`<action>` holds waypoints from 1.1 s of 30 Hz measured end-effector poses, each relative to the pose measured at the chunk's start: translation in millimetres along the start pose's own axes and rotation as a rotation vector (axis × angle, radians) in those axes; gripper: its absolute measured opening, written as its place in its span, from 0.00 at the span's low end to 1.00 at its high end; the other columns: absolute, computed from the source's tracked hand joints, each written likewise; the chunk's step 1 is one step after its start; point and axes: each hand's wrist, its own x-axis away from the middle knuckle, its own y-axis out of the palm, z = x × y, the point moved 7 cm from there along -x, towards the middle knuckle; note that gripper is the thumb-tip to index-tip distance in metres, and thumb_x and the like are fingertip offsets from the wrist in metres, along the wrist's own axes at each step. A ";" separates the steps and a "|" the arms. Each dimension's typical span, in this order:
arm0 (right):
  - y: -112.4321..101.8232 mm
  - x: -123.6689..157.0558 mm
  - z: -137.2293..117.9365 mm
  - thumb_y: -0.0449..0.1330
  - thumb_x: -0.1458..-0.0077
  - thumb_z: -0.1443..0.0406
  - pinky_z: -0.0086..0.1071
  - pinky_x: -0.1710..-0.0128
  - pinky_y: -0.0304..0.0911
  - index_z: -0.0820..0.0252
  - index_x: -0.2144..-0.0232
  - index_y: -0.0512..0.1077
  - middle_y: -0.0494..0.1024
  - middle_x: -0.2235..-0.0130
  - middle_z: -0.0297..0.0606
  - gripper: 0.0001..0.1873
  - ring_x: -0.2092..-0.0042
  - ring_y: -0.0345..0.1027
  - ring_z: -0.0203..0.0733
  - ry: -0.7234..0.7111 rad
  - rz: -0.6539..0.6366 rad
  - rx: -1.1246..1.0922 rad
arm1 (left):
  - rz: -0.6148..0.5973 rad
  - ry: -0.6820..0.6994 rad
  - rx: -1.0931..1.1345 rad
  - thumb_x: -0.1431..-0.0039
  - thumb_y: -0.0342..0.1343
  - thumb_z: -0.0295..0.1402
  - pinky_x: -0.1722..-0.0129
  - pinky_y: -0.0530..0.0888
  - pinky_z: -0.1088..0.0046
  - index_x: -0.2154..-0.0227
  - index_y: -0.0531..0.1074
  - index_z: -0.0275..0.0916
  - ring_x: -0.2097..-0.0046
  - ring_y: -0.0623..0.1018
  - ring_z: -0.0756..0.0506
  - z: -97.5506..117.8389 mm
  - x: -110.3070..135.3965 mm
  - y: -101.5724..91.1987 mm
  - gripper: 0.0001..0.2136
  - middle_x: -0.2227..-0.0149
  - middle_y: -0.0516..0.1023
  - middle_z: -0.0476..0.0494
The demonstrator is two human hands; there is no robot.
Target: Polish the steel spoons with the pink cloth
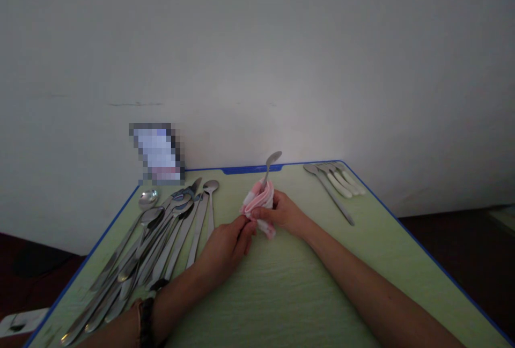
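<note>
A metal spoon [274, 158] points up and away over the middle of the table, its handle running down into a folded pink and white cloth [259, 198]. My right hand [285, 212] is closed on the cloth, pressing it around the handle with thumb and fingers. Just below, my left hand [233, 235] is closed at the lower end of the handle, which the fingers and cloth hide. A loose end of the cloth hangs under my right thumb.
Many loose spoons and knives form a pile [161, 246] on the left of the green table [289, 294]. At the far right lie a long spoon [330, 195] and several white-handled forks [340, 184]. A blurred-out phone-like device [159, 152] leans against the wall [257, 69].
</note>
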 end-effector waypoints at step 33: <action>-3.6 -1.3 5.8 0.64 0.56 0.54 0.25 0.79 0.56 0.64 0.70 0.72 0.73 0.77 0.32 0.18 0.79 0.60 0.30 -0.001 -0.028 0.088 | 0.007 0.020 -0.031 0.37 0.40 0.38 0.76 0.60 0.76 0.73 0.63 0.40 0.78 0.66 0.49 5.7 -0.4 -1.8 0.13 0.81 0.65 0.52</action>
